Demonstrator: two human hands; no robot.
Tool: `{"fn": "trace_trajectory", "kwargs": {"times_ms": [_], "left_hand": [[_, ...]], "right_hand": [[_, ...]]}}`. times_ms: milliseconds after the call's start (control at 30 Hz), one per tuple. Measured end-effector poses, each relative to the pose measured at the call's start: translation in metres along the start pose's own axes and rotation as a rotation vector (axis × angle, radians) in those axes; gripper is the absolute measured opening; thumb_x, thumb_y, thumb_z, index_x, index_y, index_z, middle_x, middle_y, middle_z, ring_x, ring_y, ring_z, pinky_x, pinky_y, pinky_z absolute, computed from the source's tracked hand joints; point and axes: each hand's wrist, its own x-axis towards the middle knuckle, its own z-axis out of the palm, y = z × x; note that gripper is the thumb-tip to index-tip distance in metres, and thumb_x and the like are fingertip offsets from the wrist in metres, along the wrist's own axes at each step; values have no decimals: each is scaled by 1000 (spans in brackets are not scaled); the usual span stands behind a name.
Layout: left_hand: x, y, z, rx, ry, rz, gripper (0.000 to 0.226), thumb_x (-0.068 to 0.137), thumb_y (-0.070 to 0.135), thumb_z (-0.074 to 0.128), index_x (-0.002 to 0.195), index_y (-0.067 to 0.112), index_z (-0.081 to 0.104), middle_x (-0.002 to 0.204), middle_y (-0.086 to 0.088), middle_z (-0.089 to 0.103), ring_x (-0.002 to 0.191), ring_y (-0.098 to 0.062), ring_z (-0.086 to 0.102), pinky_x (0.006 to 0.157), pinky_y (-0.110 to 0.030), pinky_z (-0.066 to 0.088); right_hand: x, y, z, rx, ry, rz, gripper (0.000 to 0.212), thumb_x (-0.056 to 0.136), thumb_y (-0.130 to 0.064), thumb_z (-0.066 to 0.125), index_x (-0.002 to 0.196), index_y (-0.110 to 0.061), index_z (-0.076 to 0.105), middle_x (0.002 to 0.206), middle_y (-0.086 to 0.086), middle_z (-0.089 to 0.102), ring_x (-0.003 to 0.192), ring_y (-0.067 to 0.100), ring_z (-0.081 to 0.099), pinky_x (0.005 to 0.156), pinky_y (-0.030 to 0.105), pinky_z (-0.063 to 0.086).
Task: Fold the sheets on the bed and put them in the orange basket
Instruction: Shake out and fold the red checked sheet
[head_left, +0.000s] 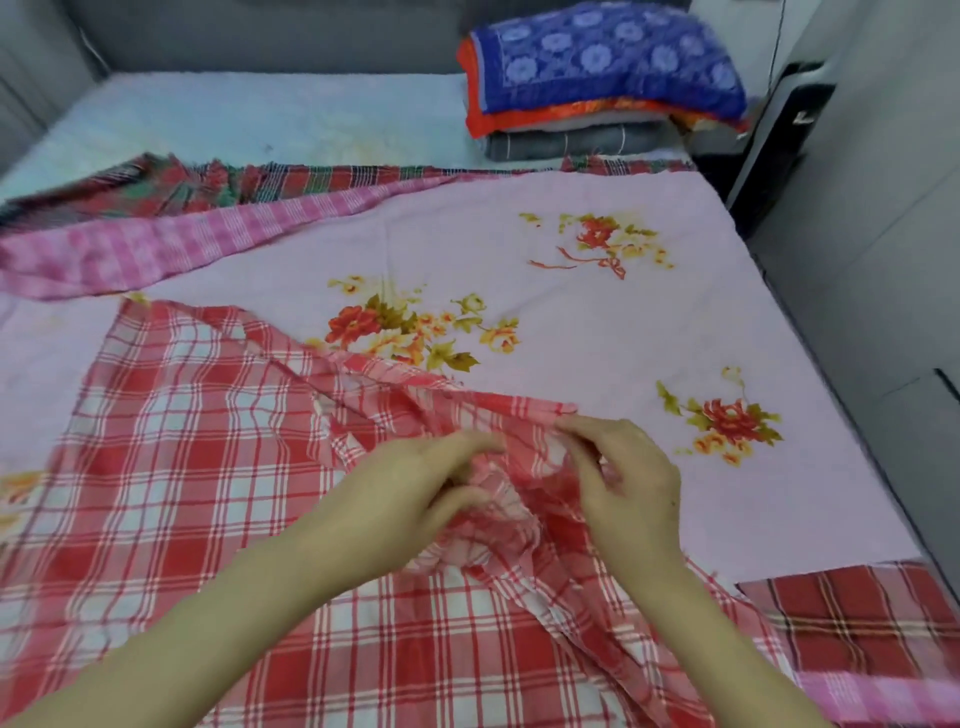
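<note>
Both hands pinch bunched red-white checked sheet (208, 467): left hand (415, 499), right hand (628, 483). Sheet lies half-spread on pink floral sheet (519, 249) covering bed. Folded stack (602, 78) at far corner.

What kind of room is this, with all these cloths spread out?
Probably a bedroom at home. The left hand and right hand grip a red checked sheet on a bed covered by a flowered sheet, and a pile of folded bedding sits at its far corner.
</note>
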Motion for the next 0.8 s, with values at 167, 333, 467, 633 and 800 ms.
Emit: {"fn": "trace_trajectory", "kwargs": {"times_ms": [167, 333, 467, 633, 800], "left_hand": [[23, 34, -54, 83, 55, 80, 27, 79, 43, 60, 88, 18, 66, 74, 6, 72, 72, -7, 61, 60, -11, 41], [52, 97, -117, 33, 258, 166, 20, 76, 29, 67, 83, 12, 75, 72, 8, 70, 71, -2, 61, 64, -8, 42], [82, 150, -174, -71, 252, 83, 4, 79, 15, 73, 83, 15, 73, 68, 19, 63, 61, 12, 56, 64, -5, 43], [95, 176, -180, 198, -51, 90, 12, 79, 24, 74, 85, 13, 75, 81, -2, 71, 70, -8, 59, 71, -25, 47], [102, 188, -172, 158, 17, 84, 9, 79, 31, 73, 77, 22, 69, 97, 3, 59, 91, -13, 55, 87, -34, 47]], "right_hand": [[39, -67, -42, 281, -127, 183, 48, 85, 1, 64, 110, -40, 60, 83, -21, 65, 67, -1, 56, 69, 11, 44], [76, -115, -70, 404, -151, 260, 28, 85, 3, 64, 108, -13, 67, 85, 0, 73, 83, 7, 68, 79, 20, 51], [102, -149, -100, 434, -117, 232, 27, 89, 2, 59, 112, -8, 66, 85, 9, 73, 81, 19, 68, 79, 33, 55], [115, -174, -138, 621, -61, 293, 34, 84, 12, 58, 113, -7, 62, 77, 4, 69, 77, 4, 66, 70, 15, 50], [113, -182, -163, 605, -65, 271, 36, 85, 8, 60, 114, -14, 63, 83, 3, 73, 89, 7, 68, 76, 15, 51]]}}
